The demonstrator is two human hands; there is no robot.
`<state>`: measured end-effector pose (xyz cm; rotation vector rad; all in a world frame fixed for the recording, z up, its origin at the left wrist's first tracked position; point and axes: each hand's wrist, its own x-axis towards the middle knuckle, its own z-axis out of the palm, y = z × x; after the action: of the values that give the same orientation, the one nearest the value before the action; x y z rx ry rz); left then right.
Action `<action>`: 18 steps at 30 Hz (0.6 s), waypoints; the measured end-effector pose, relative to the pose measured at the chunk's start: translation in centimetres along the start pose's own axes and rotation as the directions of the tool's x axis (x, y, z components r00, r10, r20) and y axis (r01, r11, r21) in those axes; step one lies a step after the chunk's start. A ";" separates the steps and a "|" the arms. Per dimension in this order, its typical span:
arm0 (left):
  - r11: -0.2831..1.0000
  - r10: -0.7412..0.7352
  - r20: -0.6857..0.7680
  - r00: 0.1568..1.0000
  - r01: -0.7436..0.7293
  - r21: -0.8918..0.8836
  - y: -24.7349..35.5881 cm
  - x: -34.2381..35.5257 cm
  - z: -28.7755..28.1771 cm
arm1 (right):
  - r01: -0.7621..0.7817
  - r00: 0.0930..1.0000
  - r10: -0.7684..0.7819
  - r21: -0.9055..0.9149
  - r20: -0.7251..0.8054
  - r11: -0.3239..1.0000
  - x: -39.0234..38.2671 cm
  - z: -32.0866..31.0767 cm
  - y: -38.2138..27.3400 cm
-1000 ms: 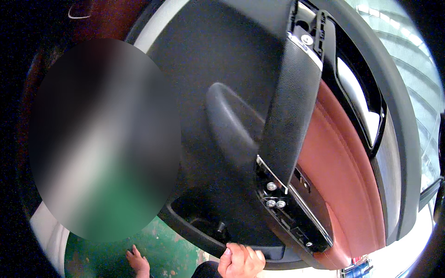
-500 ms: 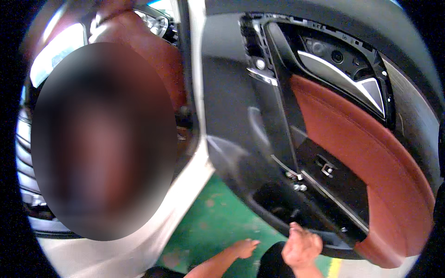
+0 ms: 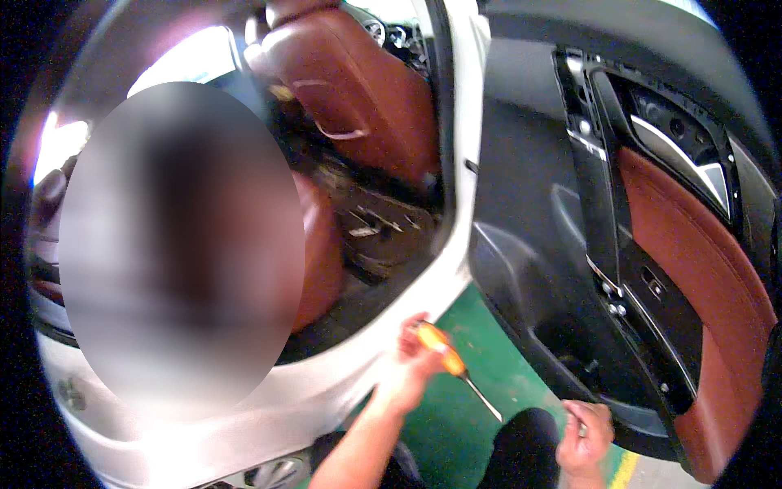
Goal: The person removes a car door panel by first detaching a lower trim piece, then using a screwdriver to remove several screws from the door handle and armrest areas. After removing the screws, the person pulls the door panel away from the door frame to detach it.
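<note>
A screwdriver (image 3: pixel 446 352) with an orange-yellow handle is gripped in my left hand (image 3: pixel 411 371), in front of the white car sill. Its metal shaft slants down to the right over the green floor. Close to the lower edge of the open car door's inner panel (image 3: pixel 533 187), my right hand (image 3: pixel 585 436) is closed with its fingers curled. Whether it pinches anything small cannot be made out. The black panel has a red-brown padded insert (image 3: pixel 692 216), and a small switch (image 3: pixel 654 282) sits in its dark armrest.
The white door sill (image 3: pixel 407 322) curves along the car body. Inside are a red-brown front seat (image 3: pixel 350 73) and loose bits on the dark floor (image 3: pixel 383 236). A large blurred patch hides the left side. A wheel (image 3: pixel 277 473) shows at the bottom.
My left hand has risen, and a screwdriver now shows in it. My right hand has shifted right and slightly down in the picture. The view has swung left, showing more of the car's interior.
</note>
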<state>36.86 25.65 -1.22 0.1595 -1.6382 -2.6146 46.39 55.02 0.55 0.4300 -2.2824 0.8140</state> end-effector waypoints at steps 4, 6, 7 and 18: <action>0.914 0.017 -0.096 0.995 -0.054 -0.403 0.9 -0.4 -1.0 | -0.315 0.949 0.274 0.385 0.159 0.867 -0.4 4.1 -1.7; 0.877 0.021 -0.093 0.995 -0.063 -0.477 0.8 0.0 -0.5 | -0.448 0.893 0.388 0.549 0.230 0.706 -0.2 5.4 -2.7; 0.865 0.016 -0.095 0.995 -0.061 -0.497 0.6 0.1 -0.2 | -0.474 0.870 0.426 0.664 0.250 0.578 0.4 6.0 -3.1; 0.836 -0.008 -0.097 0.995 -0.046 -0.547 -0.1 0.5 -0.4 | -0.247 0.880 0.451 0.954 0.148 0.170 2.7 9.6 -5.6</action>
<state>36.42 25.31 -1.52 0.2313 -0.7938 -2.8786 42.59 44.29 -0.78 0.2831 -1.3919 2.4437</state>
